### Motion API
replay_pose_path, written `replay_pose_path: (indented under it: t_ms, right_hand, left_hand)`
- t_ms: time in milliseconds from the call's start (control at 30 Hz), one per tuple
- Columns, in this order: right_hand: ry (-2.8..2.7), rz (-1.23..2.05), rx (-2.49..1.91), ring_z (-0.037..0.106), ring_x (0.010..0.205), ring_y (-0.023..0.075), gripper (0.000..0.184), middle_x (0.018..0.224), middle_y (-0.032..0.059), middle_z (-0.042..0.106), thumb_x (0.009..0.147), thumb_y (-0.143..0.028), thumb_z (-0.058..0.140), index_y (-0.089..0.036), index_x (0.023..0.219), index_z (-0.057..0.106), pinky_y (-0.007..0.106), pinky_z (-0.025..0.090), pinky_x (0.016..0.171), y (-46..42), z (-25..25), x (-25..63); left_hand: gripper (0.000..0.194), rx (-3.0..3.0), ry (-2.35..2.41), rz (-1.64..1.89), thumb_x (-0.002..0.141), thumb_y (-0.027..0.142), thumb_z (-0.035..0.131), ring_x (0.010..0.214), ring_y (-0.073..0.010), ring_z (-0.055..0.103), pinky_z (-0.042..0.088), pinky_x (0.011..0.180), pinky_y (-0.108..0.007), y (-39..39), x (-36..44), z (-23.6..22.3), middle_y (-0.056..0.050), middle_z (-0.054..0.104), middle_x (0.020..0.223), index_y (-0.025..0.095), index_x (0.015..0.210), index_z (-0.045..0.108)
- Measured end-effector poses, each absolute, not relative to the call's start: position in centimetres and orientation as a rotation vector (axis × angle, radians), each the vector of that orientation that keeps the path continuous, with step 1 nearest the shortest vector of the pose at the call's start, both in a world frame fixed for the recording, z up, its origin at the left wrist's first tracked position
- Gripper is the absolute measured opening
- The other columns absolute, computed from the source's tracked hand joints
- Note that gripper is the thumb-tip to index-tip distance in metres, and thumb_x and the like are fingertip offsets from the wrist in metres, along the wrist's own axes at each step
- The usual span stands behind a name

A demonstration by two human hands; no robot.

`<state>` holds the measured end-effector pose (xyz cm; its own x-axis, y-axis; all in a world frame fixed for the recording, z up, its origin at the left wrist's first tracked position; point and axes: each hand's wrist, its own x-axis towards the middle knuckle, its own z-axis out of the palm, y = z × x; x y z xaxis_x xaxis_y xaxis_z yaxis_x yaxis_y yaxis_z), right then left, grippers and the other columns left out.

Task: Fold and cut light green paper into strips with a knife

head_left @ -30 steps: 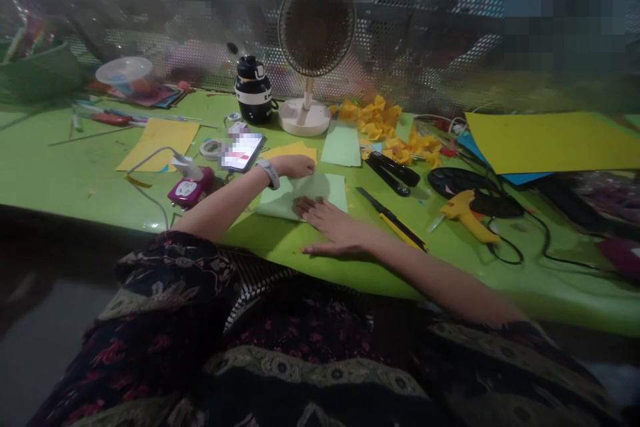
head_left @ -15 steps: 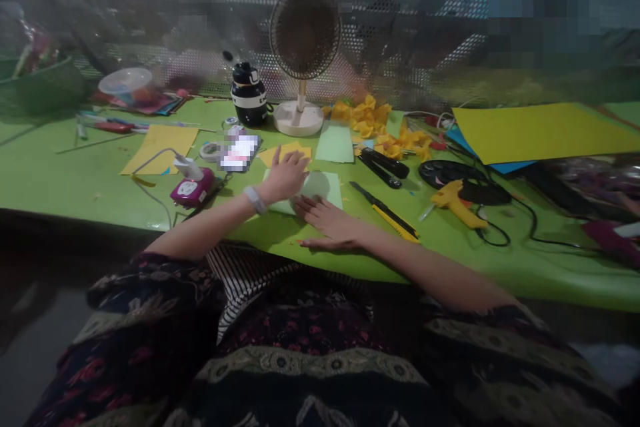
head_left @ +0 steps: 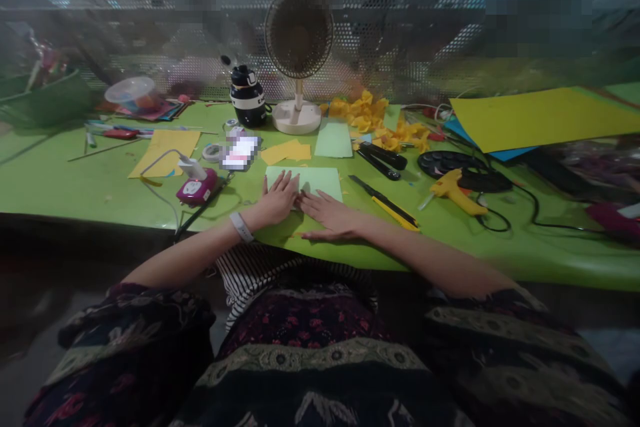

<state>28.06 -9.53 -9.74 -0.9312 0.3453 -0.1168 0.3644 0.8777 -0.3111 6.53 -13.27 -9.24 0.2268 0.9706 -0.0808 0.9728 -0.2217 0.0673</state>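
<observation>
A pale green sheet of paper (head_left: 320,180) lies flat near the front edge of the table. My left hand (head_left: 278,201) rests on its left part, fingers stretched out and palm down. Beside it my right hand (head_left: 327,215) lies flat on the sheet's lower edge, fingers spread, thumb on the table. The fingertips of both hands almost meet, and they hide the near edge of the paper. Right of the sheet is a yellow and black utility knife (head_left: 385,203). Just behind it are pieces of orange paper (head_left: 286,151) and another pale green sheet (head_left: 333,138).
A black stapler (head_left: 381,160), a yellow glue gun (head_left: 456,192) and a black palette (head_left: 450,163) lie to the right. Behind stand a fan (head_left: 299,33) and a dark bottle (head_left: 249,97). A purple power adapter (head_left: 197,187) and a phone (head_left: 241,152) are on the left.
My left hand has moved back toward me and slightly left, uncovering the sheet's far edge. My right hand stays in nearly the same place on the paper.
</observation>
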Motion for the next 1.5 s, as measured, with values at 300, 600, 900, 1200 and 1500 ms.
replay_pose_path:
  t_ms: [300,600,900,1200,1500]
  right_hand:
    - [2.967,-0.528,0.575,0.006,0.166,0.0341,0.106,0.178,0.0170,0.009,0.097,-0.083,0.035,-0.009,0.172,0.016,0.055,0.004,0.135,-9.2,-9.8,29.5]
    - [2.975,-0.487,0.719,0.007,0.165,0.0319,0.096,0.179,0.0083,0.008,0.100,-0.078,0.037,-0.022,0.174,0.011,0.055,0.008,0.136,-9.3,-10.2,35.2]
    - [2.986,-0.423,0.831,0.012,0.164,0.0363,0.096,0.178,0.0101,0.010,0.100,-0.079,0.033,-0.020,0.174,0.012,0.061,0.011,0.134,-8.0,-10.6,35.2]
    - [2.958,-0.354,0.903,0.013,0.164,0.0370,0.102,0.177,0.0128,0.014,0.098,-0.082,0.032,-0.015,0.173,0.016,0.061,0.010,0.134,-8.8,-10.6,37.4]
    - [2.996,-0.263,0.901,0.019,0.163,0.0378,0.102,0.176,0.0131,0.021,0.096,-0.084,0.034,-0.017,0.173,0.019,0.060,0.016,0.133,-8.4,-11.2,37.1]
  left_hand:
    - [0.064,2.396,1.866,-0.061,0.110,0.032,0.023,0.166,-0.0313,0.014,0.002,0.132,-0.061,-14.4,4.3,-9.6,-0.016,0.021,0.177,0.013,0.171,0.024]
    - [0.070,2.325,1.812,-0.135,0.110,0.045,0.027,0.166,-0.0317,0.003,-0.002,0.131,-0.061,-15.1,0.0,-9.2,-0.012,0.009,0.180,0.018,0.173,0.012]
    - [0.074,2.252,1.897,-0.122,0.109,0.053,0.028,0.166,-0.0336,0.003,0.002,0.130,-0.064,-12.6,-0.8,-9.1,-0.012,0.010,0.180,0.023,0.174,0.011]
    - [0.077,2.116,1.988,-0.132,0.107,0.052,0.028,0.166,-0.0358,0.003,0.009,0.129,-0.065,-14.1,-3.1,-8.8,-0.017,0.009,0.179,0.017,0.173,0.011]
    - [0.050,2.084,1.747,0.115,0.097,0.061,0.055,0.091,-0.0275,0.074,0.057,0.085,-0.039,-11.2,6.0,-3.6,-0.016,0.080,0.096,0.016,0.091,0.075]
